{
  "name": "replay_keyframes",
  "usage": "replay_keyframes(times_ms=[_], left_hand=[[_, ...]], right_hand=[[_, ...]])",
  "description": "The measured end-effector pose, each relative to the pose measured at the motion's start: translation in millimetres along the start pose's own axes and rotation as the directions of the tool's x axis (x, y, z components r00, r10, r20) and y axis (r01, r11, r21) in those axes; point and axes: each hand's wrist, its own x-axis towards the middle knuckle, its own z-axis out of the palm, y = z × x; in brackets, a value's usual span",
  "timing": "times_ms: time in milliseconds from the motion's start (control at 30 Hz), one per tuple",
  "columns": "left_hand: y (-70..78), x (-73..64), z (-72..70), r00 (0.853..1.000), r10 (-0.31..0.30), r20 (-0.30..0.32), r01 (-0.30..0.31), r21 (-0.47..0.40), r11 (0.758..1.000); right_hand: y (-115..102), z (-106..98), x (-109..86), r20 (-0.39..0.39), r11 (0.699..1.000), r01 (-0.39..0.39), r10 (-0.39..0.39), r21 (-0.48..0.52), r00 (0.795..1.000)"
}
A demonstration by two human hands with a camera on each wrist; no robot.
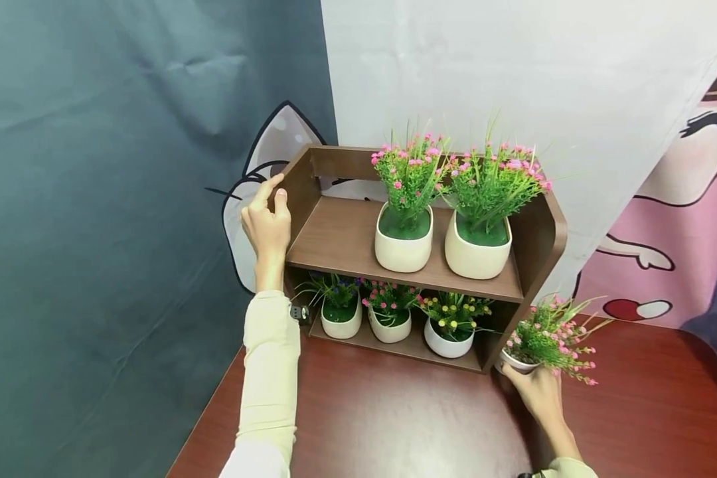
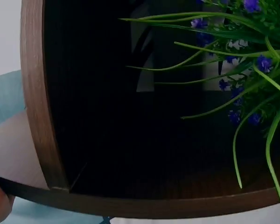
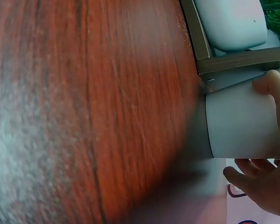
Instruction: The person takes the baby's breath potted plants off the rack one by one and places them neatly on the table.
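We find the right hand (image 1: 540, 392) pinching a white pot (image 3: 242, 123), thumb laid near the rim and the other fingers round the opposite side. The pot carries pink flowers (image 1: 556, 338) with long green blades and is held just beside the near lower corner of the shelf unit (image 1: 346, 229), outside its right side panel (image 1: 538, 245). Whether the pot's base meets the worktop (image 1: 394, 411) we cannot tell.

We record the left hand (image 1: 267, 222) at the front upper corner of the left side panel (image 1: 301, 192), index finger extended along the edge and thumb raised apart from it. The remaining fingers are hidden, so we cannot tell whether this hand closes round the panel.

The brown unit stands on the reddish-brown worktop. On its upper board we count two cream pots with pink flowers, upright and side by side: one near the middle (image 1: 403, 251), the other (image 1: 477, 255) towards the right end. On the lower board (image 1: 362, 341) stand three more: a pot with violet-blue flowers (image 1: 342, 323) at the left, one with pink blooms (image 1: 391, 328) between, and a white bowl with yellow flowers (image 1: 448, 343) at the right.
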Motion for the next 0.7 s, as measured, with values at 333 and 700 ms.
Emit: replay_keyframes(times_ms=[333, 700], left_hand=[[-1.8, -0.8, 0.3, 1.000, 0.002, 0.007, -0.002, -0.005, 1.000], [-4.3, 1.6, -6.5, 1.000, 0.026, 0.008, -0.026, 0.022, 0.999]], right_hand=[[3.7, 3.8, 6.2, -0.036, 0.997, 0.064, -0.062, 0.044, 0.997], [-4.0, 8.9, 11.5, -0.020, 0.999, 0.024, -0.023, 0.048, 1.000]])
